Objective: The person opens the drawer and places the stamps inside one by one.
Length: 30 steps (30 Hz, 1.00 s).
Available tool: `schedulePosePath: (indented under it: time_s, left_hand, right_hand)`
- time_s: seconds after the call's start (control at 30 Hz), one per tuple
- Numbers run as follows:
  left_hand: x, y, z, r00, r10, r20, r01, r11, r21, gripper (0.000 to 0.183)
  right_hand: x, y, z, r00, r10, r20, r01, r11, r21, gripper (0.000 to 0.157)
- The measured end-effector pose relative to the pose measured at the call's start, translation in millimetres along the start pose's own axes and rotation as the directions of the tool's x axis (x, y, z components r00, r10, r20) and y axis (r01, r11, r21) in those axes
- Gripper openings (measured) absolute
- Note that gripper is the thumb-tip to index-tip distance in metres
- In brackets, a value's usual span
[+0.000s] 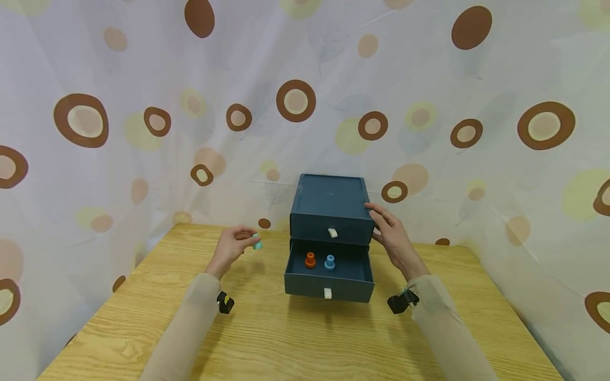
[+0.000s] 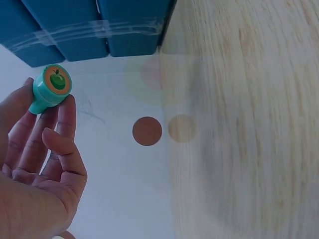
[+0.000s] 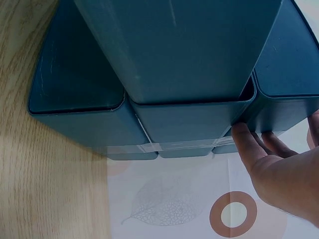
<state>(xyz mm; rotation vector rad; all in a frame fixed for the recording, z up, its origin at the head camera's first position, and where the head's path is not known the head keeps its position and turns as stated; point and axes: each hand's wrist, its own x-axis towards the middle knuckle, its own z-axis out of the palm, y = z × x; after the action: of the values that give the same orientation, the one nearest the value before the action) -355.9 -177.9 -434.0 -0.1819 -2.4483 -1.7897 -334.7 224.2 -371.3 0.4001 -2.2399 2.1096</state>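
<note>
My left hand (image 1: 230, 248) pinches a small mint-green toy stamp (image 1: 258, 243) between thumb and fingertips, left of a dark blue drawer cabinet (image 1: 331, 196). In the left wrist view, a green apple picture shows on the round end of the stamp (image 2: 56, 80). The cabinet's pulled-out drawer (image 1: 305, 284) holds an orange stamp (image 1: 310, 261) and a light blue stamp (image 1: 330, 263), both upright and apart. My right hand (image 1: 394, 241) rests against the cabinet's right side, its fingers spread along the upper edge and side, as the right wrist view also shows.
The wooden table (image 1: 248, 338) stretches around the cabinet. Behind it hangs a pale curtain (image 1: 267, 47) with brown rings and dots. A drawer above the pulled-out one is closed and has a white pull tab (image 1: 332, 233). Clear tape (image 3: 174, 145) runs along the cabinet side.
</note>
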Motion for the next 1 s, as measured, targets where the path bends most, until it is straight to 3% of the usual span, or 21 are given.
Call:
schedulePosePath:
  time_s: [0.53,0.73,1.0]
  left_hand:
    - [0.5,13.5,6.8,0.995,0.097,0.01,-0.097,0.995,-0.027,0.026]
    - [0.6,18.1,10.0,0.994,0.105,0.0,-0.105,0.994,-0.037,0.025]
    - [-3.8,21.9,18.5,0.987,0.159,-0.028,-0.161,0.981,-0.105,0.03]
  right_hand:
    - [-1.2,-1.9,-0.1,1.0,-0.004,-0.003,0.004,1.0,0.004,0.056]
    - [-1.4,-3.9,-0.9,1.0,-0.001,-0.001,0.001,1.0,0.006,0.057]
    - [-0.5,-2.3,-0.4,1.0,0.003,0.0,-0.003,1.0,0.007,0.057]
